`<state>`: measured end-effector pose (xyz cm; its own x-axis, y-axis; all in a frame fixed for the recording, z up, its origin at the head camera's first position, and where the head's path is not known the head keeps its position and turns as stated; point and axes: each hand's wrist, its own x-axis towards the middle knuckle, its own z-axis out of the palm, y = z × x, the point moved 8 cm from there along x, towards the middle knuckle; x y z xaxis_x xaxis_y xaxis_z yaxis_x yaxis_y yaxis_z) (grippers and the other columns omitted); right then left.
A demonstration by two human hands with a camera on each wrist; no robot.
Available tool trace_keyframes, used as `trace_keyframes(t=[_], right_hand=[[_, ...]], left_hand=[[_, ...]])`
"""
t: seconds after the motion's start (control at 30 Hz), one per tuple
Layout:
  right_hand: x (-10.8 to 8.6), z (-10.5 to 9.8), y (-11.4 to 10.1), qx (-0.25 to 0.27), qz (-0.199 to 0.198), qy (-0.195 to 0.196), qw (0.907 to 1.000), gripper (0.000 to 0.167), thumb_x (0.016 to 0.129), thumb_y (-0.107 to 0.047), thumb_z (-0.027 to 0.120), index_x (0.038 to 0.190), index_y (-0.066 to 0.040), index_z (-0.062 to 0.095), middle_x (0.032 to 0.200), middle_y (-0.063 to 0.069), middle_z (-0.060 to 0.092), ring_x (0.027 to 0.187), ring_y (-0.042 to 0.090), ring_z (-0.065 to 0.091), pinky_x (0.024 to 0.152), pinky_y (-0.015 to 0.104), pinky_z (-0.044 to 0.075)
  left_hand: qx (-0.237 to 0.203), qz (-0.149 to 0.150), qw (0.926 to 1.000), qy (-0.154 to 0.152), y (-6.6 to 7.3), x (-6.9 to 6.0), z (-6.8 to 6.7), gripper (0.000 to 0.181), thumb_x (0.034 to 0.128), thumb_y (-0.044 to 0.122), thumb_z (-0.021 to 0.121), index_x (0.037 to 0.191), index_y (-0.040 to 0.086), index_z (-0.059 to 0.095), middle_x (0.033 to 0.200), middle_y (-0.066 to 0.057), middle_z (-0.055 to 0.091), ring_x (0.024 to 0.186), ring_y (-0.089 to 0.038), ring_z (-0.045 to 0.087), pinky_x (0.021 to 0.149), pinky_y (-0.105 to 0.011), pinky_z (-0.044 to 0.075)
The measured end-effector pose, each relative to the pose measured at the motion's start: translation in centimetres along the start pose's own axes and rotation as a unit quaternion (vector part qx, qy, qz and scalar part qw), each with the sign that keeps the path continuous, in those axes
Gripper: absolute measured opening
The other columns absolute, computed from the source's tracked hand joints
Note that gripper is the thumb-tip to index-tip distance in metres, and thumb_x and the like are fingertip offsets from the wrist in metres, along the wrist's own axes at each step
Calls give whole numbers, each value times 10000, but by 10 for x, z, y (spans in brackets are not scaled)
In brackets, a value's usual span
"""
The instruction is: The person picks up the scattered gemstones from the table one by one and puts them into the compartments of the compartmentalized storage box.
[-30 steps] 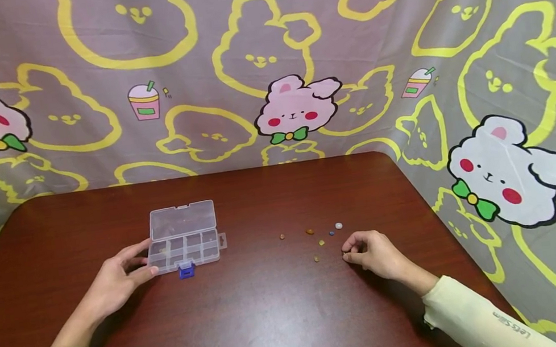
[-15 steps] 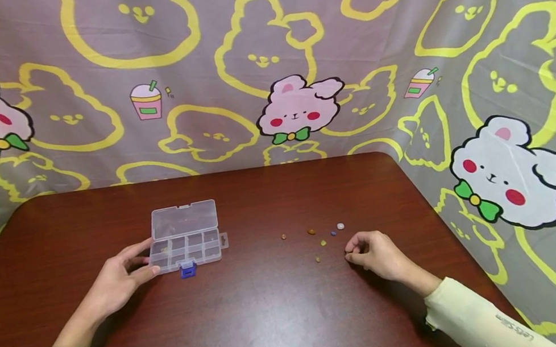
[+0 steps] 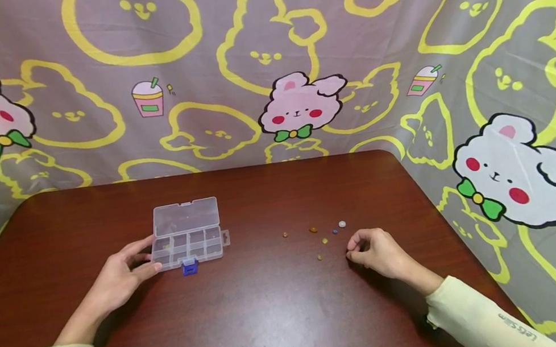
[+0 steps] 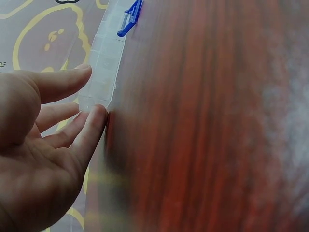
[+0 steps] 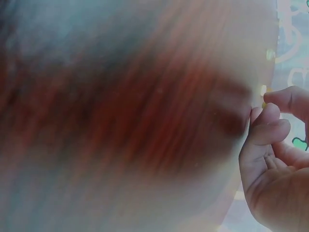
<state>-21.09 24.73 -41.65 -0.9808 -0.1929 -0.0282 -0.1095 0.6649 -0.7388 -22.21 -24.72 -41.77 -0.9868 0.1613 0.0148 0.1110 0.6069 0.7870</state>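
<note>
A clear plastic compartment box [image 3: 198, 252] stands on the table with its lid [image 3: 186, 217] raised at the back and a blue latch [image 3: 189, 267] hanging at its front. My left hand [image 3: 121, 280] grips its left end, thumb at the front corner and fingers behind. Something small and yellowish shows in its back left compartment. Farther right, my right hand [image 3: 381, 253] pinches a tiny bead at the tabletop; the fingertips nearly hide it. Close by lie a white bead [image 3: 342, 224], a blue bead [image 3: 335, 231] and a yellow bead [image 3: 324, 241].
An amber bead [image 3: 313, 229], a brownish bead [image 3: 285, 234] and a dull yellow bead [image 3: 319, 257] lie between box and right hand. A patterned curtain [image 3: 231, 121] hangs behind and to the right of the brown table [image 3: 268, 312].
The head view has shifted slightly. The small dark thing at my right fingertips is less visible now. My left hand stays on the box, and the loose beads lie as before.
</note>
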Motion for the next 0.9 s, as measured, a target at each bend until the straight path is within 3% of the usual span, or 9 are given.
trace_keyframes(t=[0.57,0.9], right_hand=[[-2,13,-19,168,-347,-77,9992,142,820,38,727,852,-83,659,705,3,615,508,127,552,475,267,449],[2,23,-34,367,-534,-67,9979,138,823,35,741,849,-88,683,703,-3,633,491,121,545,464,263,443]], left_hand=[[-51,-138,9999,-44,0,-1,2,693,919,134,745,1498,-44,408,1433,-281,445,1153,-440,549,741,-155,462],[-75,-74,9999,-4,1,-1,1,679,920,116,741,1491,-51,415,1426,-283,457,1135,-427,563,735,-159,463]])
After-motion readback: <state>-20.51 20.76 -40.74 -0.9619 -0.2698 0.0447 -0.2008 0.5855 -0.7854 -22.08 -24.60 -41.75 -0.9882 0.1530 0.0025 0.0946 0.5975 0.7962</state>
